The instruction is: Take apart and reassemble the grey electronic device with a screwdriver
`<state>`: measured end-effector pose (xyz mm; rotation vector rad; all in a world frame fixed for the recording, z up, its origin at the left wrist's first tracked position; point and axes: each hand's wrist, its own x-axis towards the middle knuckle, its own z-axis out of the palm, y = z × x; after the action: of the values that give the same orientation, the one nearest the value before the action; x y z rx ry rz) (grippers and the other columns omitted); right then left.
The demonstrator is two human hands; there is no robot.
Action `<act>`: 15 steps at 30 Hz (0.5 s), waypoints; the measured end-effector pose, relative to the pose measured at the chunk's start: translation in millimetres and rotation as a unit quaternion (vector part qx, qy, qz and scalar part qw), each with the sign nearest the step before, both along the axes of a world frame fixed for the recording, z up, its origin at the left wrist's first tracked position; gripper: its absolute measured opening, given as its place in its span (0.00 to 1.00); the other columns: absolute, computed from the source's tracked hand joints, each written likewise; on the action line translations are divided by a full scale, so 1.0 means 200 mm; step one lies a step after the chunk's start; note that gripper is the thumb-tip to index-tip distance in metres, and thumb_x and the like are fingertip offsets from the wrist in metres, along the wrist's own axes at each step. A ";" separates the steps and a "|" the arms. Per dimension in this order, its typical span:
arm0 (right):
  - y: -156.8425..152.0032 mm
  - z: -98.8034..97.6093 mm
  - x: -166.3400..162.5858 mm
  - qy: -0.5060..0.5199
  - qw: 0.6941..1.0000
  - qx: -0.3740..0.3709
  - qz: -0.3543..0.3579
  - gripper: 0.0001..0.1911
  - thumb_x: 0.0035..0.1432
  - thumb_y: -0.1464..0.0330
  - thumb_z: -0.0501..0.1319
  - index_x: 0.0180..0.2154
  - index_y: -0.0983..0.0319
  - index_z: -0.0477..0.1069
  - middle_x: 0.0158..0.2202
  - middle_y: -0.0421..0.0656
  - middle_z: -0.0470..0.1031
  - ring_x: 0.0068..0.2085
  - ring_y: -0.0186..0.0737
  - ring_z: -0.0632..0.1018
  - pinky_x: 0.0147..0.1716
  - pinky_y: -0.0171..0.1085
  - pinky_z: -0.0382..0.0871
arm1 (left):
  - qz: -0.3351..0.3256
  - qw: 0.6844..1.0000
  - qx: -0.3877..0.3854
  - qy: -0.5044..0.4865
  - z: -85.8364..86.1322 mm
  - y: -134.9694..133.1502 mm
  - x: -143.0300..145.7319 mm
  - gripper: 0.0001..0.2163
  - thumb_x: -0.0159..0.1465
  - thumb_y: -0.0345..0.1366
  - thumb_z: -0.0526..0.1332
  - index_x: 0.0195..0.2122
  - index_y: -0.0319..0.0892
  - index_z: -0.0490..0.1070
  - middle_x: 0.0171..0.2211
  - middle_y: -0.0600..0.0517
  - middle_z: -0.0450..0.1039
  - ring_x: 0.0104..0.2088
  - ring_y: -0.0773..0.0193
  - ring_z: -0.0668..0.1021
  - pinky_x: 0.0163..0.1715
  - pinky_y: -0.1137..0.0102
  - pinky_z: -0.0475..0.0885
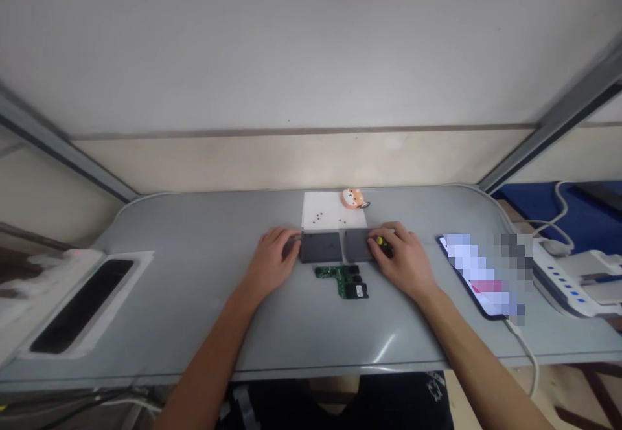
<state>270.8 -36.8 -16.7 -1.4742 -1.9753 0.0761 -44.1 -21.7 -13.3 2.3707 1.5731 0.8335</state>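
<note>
Two flat dark grey casing halves lie side by side: the left casing half (321,247) and the right casing half (357,245). My left hand (273,260) is at the left half's outer edge, thumb and fingers curled around it. My right hand (405,258) rests at the right half's outer end, its fingers closed around a short black-and-yellow screwdriver handle (381,241); the rest of that tool is hidden. Just in front of the halves lies a green circuit board (343,280) with black parts. Behind them, several tiny dark screws (318,216) are scattered on a white sheet (330,200).
An orange-and-white animal-face trinket (352,198) sits on the sheet's back right corner. To the right are a lit phone (479,281) on a cable and a white power strip (566,287). A white box with a dark panel (82,307) stands at the left.
</note>
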 end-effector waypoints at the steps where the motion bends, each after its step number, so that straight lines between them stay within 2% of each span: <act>1: 0.00 0.01 0.00 0.004 1.000 0.001 0.010 0.08 0.69 0.64 0.60 0.44 0.55 0.78 0.47 0.46 0.78 0.41 0.45 0.80 0.43 0.47 0.69 | -0.002 1.000 -0.002 0.002 0.00 0.00 0.00 0.08 0.74 0.35 0.55 0.49 0.45 0.72 0.46 0.48 0.77 0.49 0.54 0.77 0.54 0.56 0.71; 9: -0.03 0.04 -0.02 0.018 0.997 0.006 0.077 0.07 0.66 0.71 0.61 0.43 0.56 0.77 0.47 0.44 0.80 0.42 0.43 0.80 0.42 0.45 0.66 | 0.005 1.000 0.006 0.011 -0.01 0.02 -0.02 0.08 0.73 0.35 0.56 0.49 0.45 0.73 0.44 0.48 0.77 0.48 0.54 0.77 0.53 0.55 0.70; 15: -0.02 0.04 -0.02 0.003 0.996 -0.005 0.089 0.09 0.64 0.72 0.60 0.44 0.57 0.76 0.46 0.45 0.81 0.44 0.46 0.80 0.42 0.45 0.65 | 0.010 1.000 0.008 -0.006 -0.03 0.02 -0.03 0.07 0.74 0.35 0.56 0.48 0.45 0.73 0.44 0.48 0.77 0.47 0.55 0.76 0.52 0.56 0.71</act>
<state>266.0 -41.7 -8.7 -1.2989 -2.1003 0.1675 -50.8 -18.1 -19.4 2.3609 1.5941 0.8650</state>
